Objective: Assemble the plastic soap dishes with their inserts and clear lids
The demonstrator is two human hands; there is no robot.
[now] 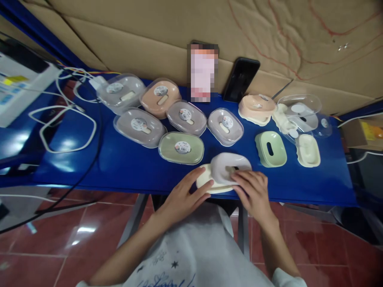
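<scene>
Here on the blue bench (143, 171), near its front edge, the left hand (184, 195) has its grip spread wide at the left end of the cream tray (208, 173), while the right hand (254, 193) curls over from the other side, and whether its grip is pinching I can't tell. The lilac box (220, 167) sits over the tray's right part, long axis running roughly side to side, lying right of the left fingertips, with the right hand nearer, fingertips by the dark slot (236, 169).
</scene>
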